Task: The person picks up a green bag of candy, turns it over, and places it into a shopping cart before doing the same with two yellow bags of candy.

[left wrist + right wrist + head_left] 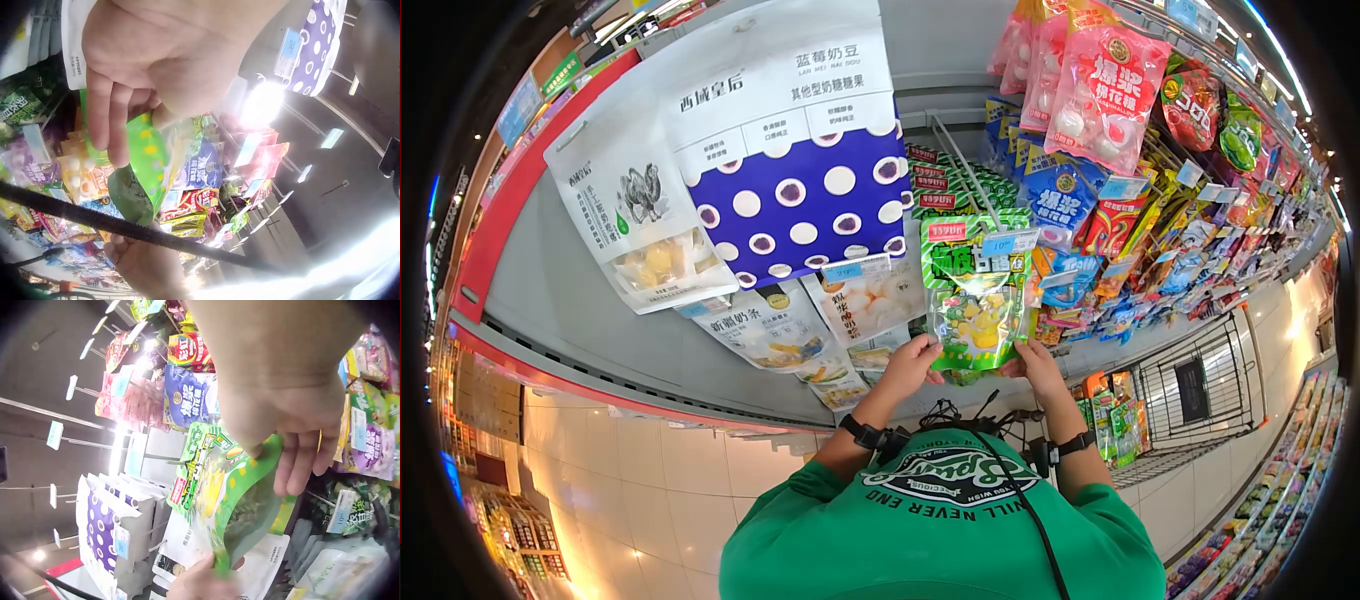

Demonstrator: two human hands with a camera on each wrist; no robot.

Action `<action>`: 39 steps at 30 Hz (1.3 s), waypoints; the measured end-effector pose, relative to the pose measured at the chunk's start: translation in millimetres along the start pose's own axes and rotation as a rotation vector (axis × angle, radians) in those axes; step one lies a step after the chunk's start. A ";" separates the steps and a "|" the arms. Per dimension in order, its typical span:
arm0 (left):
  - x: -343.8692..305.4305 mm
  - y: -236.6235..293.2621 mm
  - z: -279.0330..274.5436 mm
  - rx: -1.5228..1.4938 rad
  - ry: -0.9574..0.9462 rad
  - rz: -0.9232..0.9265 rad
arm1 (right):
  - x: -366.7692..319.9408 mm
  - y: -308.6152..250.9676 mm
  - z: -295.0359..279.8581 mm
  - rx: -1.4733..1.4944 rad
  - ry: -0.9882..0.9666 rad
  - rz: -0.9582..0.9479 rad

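Note:
A green snack pouch (pixel 978 310) with a clear window showing yellow pieces stands upright before the shelf in the head view. My left hand (pixel 908 367) pinches its lower left corner, and my right hand (pixel 1040 368) grips the lower right one. A price tag (pixel 1010 242) on a hook overlaps the pouch's upper part. In the left wrist view, the left thumb and fingers hold the edge of the pouch (pixel 147 165). From the right wrist, the right fingers (pixel 297 462) curl behind the pouch's green bottom fold.
Large white and purple dotted pouches (pixel 800 190) hang at the left. Pink marshmallow bags (pixel 1105 90) and blue bags (pixel 1055 195) hang at the right on hooks with price tags. A wire shopping cart (pixel 1200 390) holding green packs stands at the lower right. A red-edged shelf (pixel 490 220) curves along the left.

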State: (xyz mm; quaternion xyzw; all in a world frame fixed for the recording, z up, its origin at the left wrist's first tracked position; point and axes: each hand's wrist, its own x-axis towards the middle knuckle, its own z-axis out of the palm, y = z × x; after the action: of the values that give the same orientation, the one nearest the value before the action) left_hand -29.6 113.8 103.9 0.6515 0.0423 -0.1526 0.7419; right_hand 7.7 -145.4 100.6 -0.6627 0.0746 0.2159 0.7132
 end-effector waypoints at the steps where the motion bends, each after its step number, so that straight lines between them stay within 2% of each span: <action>1: 4.5 0.9 0.5 -0.013 0.023 0.006 | 8.0 -1.5 -1.8 0.006 -0.012 -0.005; 10: 37.3 7.0 16.6 -0.016 0.236 -0.002 | 66.0 -17.6 -23.5 0.041 -0.131 0.042; 15: 55.4 4.7 20.6 0.012 0.336 -0.039 | 87.7 -29.8 -29.2 0.043 -0.188 -0.030; 19: 68.8 11.0 23.0 -0.020 0.444 -0.027 | 113.1 -33.4 -33.6 0.018 -0.294 0.072; 21: 75.4 19.8 23.9 -0.047 0.453 -0.039 | 115.1 -44.6 -28.1 0.078 -0.243 0.008; 25: 92.2 30.2 26.8 -0.043 0.481 -0.016 | 150.8 -40.6 -30.4 0.002 -0.291 -0.071; 27: 101.9 20.2 24.0 -0.075 0.491 -0.027 | 154.2 -49.1 -28.0 -0.001 -0.217 0.041; 29: 109.1 7.8 16.4 -0.108 0.496 -0.034 | 161.1 -37.0 -26.9 0.021 -0.194 0.052; 32: 105.9 -9.2 9.7 0.055 0.537 -0.049 | 160.3 -14.7 -27.0 0.074 -0.150 0.097; 34: 99.4 -17.0 4.3 0.176 0.520 -0.129 | 158.5 -3.6 -27.2 0.105 -0.130 0.135; 39: 90.2 -19.4 -4.2 0.257 0.438 -0.165 | 144.4 1.3 -24.5 0.168 -0.095 0.166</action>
State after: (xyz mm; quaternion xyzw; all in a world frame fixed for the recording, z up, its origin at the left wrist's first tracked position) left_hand 51.2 100.4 61.2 0.7522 0.2352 -0.0719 0.6112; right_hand 140.9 -139.1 40.1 -0.5810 0.1132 0.2982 0.7488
